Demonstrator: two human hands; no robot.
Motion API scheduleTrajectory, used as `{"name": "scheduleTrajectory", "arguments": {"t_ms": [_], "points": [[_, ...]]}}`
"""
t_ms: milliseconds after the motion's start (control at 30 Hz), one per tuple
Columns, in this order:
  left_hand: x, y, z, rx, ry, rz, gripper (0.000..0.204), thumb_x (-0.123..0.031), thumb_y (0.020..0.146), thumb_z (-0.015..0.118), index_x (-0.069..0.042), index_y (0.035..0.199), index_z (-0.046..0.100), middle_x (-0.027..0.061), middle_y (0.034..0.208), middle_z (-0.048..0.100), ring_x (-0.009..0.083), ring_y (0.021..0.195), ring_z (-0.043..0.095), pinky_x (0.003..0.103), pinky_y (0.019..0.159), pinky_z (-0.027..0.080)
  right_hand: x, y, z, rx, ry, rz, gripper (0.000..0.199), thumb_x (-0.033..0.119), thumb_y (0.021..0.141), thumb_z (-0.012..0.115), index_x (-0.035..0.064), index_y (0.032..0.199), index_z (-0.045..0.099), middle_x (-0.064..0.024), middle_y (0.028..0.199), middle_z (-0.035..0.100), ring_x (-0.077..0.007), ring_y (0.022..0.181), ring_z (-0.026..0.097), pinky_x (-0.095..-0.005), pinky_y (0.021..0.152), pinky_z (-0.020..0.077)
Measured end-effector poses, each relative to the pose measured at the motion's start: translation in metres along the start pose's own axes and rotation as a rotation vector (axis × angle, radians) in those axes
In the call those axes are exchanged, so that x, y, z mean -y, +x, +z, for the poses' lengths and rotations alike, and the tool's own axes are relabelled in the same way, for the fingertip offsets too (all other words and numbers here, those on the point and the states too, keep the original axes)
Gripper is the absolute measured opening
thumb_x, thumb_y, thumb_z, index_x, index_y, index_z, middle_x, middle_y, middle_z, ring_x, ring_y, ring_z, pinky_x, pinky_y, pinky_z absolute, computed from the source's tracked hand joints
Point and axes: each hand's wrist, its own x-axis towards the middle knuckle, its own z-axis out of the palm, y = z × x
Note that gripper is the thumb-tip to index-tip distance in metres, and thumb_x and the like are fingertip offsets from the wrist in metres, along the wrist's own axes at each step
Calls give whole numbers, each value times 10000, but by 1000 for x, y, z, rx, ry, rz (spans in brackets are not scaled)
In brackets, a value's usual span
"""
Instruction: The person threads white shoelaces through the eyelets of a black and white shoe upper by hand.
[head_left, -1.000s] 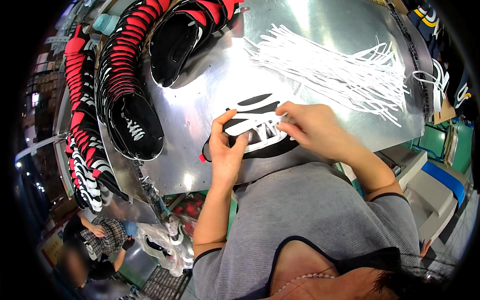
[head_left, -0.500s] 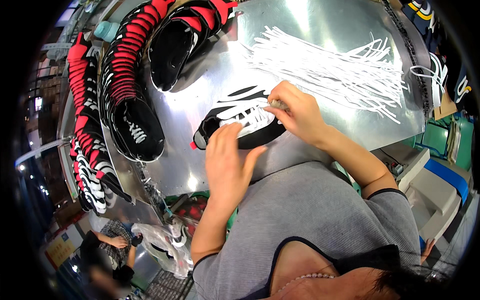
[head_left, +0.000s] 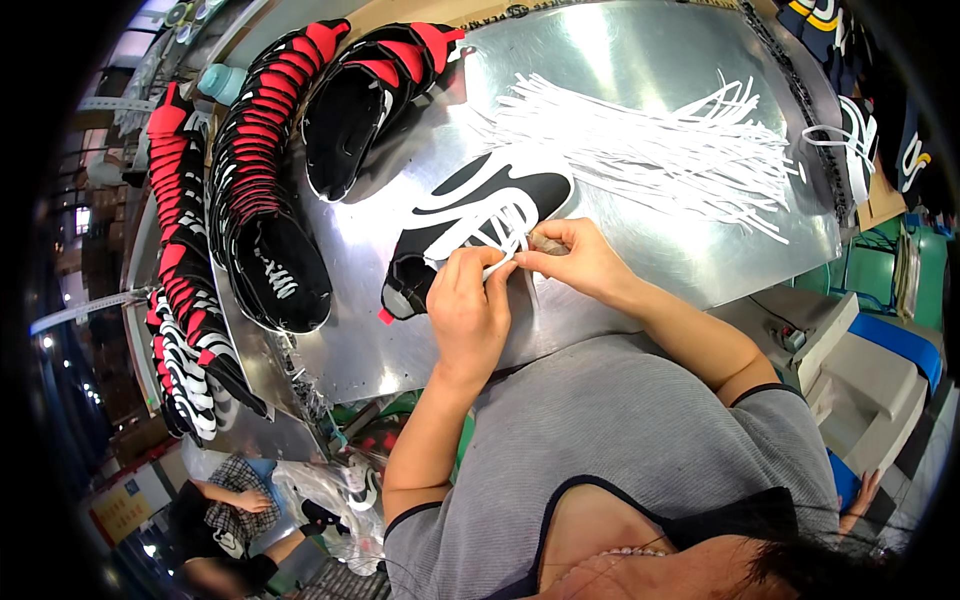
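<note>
A black and white shoe upper (head_left: pixel 545 195) with a red tab lies on the metal table in front of me, tilted so its side shows. White lacing crosses its throat. At the near edge of the lacing, my left hand (head_left: pixel 468 312) pinches a white shoelace (head_left: pixel 496 267) between thumb and fingers. My right hand (head_left: pixel 585 263) meets it there, its thumb and forefinger closed on the lace too. Something small and greyish-tan (head_left: pixel 548 245) sits at the right fingers; its kind cannot be made out. The fingers partly hide the lace's end.
A bundle of loose white laces (head_left: pixel 650 150) lies beyond the upper. Nested black and red uppers form a long curved row (head_left: pixel 270 130), a shorter stack (head_left: pixel 375 90) and another row (head_left: pixel 175 240) at left. A co-worker's hand (head_left: pixel 255 500) shows at lower left.
My right hand has come down and nearer, joining my left at the lace. The upper has turned and tilted, showing more of its white-striped side. My left fingers have closed into a pinch.
</note>
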Motion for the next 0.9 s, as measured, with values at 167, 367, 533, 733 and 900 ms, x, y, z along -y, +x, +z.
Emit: {"name": "scheduleTrajectory", "arguments": {"t_ms": [167,367,533,733,900], "points": [[9,7,-11,-9,37,-9,136,-38,817,724,-22,925,644,104,825,618,299,722,608,372,633,469,11,-29,-1,331,212,96,192,226,928,673,36,954,671,17,865,612,-66,801,554,-236,744,447],[26,7,-2,265,9,-226,203,-78,839,708,-19,1031,684,126,863,654,309,767,637,383,685,496,16,2,-6,69,55,-132,131,152,938,649,30,985,655,-7,893,599,-80,825,544,-247,748,441],[40,14,-7,379,-228,-326,239,-107,840,707,-10,1056,675,153,999,708,316,902,684,355,799,523,7,35,6,-188,-177,-441,133,143,915,674,27,960,625,-61,819,579,-170,645,547,-301,576,432],[34,22,-7,429,-165,-449,257,-129,813,751,-6,1020,662,157,954,721,278,876,706,335,783,522,8,40,6,-182,-205,-431,183,153,894,693,33,1001,605,-84,879,622,-245,679,589,-325,621,469],[29,22,0,350,-134,-433,227,-152,808,772,-13,946,659,144,860,715,288,765,694,333,701,518,5,20,-2,-162,-99,-278,273,213,930,666,23,1073,532,-147,914,666,-282,771,652,-355,705,498]]}}
